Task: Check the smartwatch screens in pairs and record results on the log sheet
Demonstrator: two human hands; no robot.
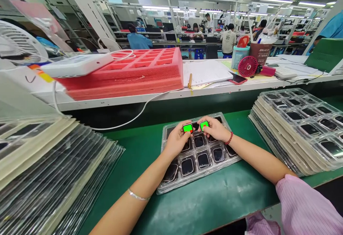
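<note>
A clear plastic tray (199,172) lies tilted on the green table, with several dark square watch faces in its pockets. Over its far half, my left hand (177,140) is closed on a watch (188,128) whose screen shows green with a red patch. Close by on the right, my right hand (216,129) grips a second watch (204,125), its screen also lit green with a small red mark. The two watches are held apart, screens facing me, thumbs at their lower edges. My hands hide some of the far pockets.
Stacked trays stand at the left (66,170) and right (294,135). A white shelf (134,98) behind carries red foam (150,74), papers (206,72), a phone (237,79), a pink fan (248,66) and a cup (261,52). A white cable (134,117) hangs down. People sit farther back.
</note>
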